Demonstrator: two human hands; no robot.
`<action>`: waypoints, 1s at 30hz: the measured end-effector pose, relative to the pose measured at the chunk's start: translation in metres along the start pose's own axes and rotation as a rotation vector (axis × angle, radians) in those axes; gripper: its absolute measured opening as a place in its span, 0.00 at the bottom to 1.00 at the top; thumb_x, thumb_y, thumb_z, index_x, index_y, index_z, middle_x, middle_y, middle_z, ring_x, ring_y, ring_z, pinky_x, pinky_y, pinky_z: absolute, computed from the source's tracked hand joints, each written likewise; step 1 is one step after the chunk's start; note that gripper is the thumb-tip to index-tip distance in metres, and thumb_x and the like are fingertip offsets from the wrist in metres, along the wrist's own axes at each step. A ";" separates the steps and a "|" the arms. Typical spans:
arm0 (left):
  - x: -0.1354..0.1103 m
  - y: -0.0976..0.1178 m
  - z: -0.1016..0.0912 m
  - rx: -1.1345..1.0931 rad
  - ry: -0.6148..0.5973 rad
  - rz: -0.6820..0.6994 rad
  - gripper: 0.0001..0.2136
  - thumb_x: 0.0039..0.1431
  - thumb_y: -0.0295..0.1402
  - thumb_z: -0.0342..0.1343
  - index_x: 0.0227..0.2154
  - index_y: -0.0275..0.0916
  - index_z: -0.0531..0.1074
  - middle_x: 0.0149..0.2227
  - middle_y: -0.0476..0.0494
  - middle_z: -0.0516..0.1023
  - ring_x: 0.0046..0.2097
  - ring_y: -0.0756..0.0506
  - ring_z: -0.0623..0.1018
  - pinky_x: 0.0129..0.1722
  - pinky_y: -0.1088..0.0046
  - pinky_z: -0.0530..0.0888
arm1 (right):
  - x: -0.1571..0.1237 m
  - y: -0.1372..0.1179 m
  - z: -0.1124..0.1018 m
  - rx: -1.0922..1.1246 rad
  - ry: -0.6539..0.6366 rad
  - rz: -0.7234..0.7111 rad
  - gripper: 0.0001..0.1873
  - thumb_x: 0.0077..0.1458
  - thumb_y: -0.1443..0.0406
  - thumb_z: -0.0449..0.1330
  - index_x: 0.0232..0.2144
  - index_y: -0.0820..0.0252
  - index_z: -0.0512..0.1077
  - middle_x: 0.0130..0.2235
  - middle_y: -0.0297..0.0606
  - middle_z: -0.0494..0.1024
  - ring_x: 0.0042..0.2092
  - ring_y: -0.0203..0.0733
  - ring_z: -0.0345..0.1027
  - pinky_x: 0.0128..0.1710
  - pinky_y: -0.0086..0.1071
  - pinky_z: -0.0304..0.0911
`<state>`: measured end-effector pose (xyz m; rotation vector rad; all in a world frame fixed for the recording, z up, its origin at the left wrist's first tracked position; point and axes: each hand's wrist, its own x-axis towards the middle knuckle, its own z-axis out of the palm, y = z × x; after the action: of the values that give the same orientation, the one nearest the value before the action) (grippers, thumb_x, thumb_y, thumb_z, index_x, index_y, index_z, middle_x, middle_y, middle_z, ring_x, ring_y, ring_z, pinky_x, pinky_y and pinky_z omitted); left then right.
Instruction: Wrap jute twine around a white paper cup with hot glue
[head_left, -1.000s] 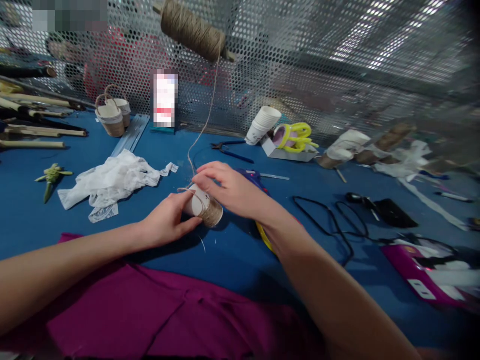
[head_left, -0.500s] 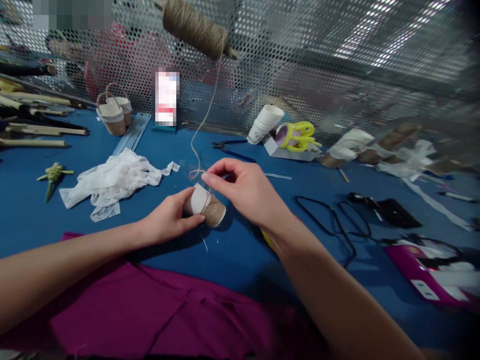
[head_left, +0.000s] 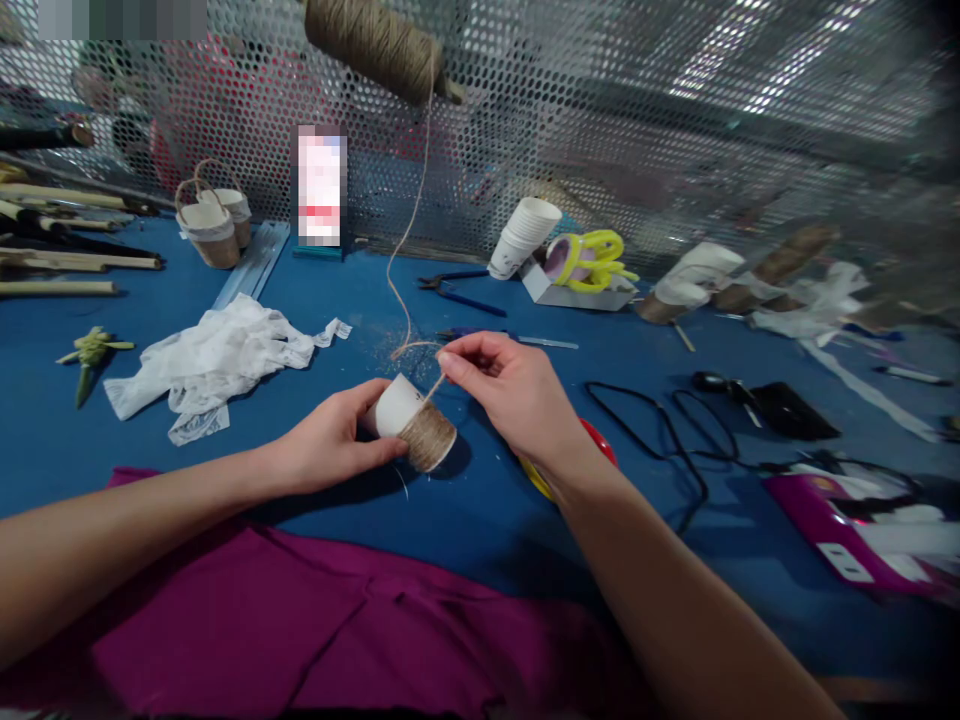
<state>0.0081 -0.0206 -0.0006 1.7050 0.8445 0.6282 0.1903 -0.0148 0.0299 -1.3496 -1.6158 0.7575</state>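
My left hand [head_left: 347, 432] is closed around a small white paper cup [head_left: 399, 403] that lies tilted on its side above the blue table. Brown jute twine [head_left: 431, 438] is wound round the cup's right part, near the rim. Thumb and forefinger of my right hand [head_left: 499, 385] pinch the free twine just above the cup, drawn taut from the winding. From that pinch the twine [head_left: 409, 225] runs left in a loop, then up to a large spool [head_left: 371, 45] hanging at the mesh wall.
Crumpled white lace [head_left: 217, 360] lies left of my hands. Blue-handled pliers [head_left: 465, 290], stacked paper cups [head_left: 525, 235] and yellow-handled scissors [head_left: 592, 262] are at the back. Two twine-wrapped cups with handles [head_left: 214, 235] stand back left. A black cord [head_left: 652, 440] lies to the right.
My right hand has moved slightly right, pulling the twine from a slack loop to a straight stretch off the cup. The cup has turned in my left hand, showing more winding.
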 end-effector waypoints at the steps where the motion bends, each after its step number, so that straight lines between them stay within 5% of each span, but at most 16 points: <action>1: 0.000 0.000 0.000 0.006 -0.001 0.008 0.14 0.49 0.31 0.56 0.39 0.33 0.64 0.34 0.45 0.71 0.35 0.48 0.71 0.35 0.72 0.69 | 0.000 0.000 0.000 -0.006 0.001 0.006 0.05 0.47 0.65 0.60 0.28 0.61 0.71 0.28 0.33 0.75 0.29 0.33 0.66 0.31 0.30 0.63; 30: -0.003 0.002 -0.001 -0.046 -0.004 0.095 0.09 0.51 0.31 0.55 0.34 0.35 0.63 0.33 0.47 0.70 0.36 0.49 0.70 0.37 0.74 0.68 | -0.004 0.010 0.008 -0.028 -0.090 0.104 0.05 0.48 0.64 0.58 0.26 0.61 0.69 0.27 0.33 0.72 0.28 0.33 0.64 0.30 0.31 0.61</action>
<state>0.0058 -0.0230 0.0017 1.7115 0.7437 0.7030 0.1873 -0.0159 0.0169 -1.4467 -1.6410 0.8721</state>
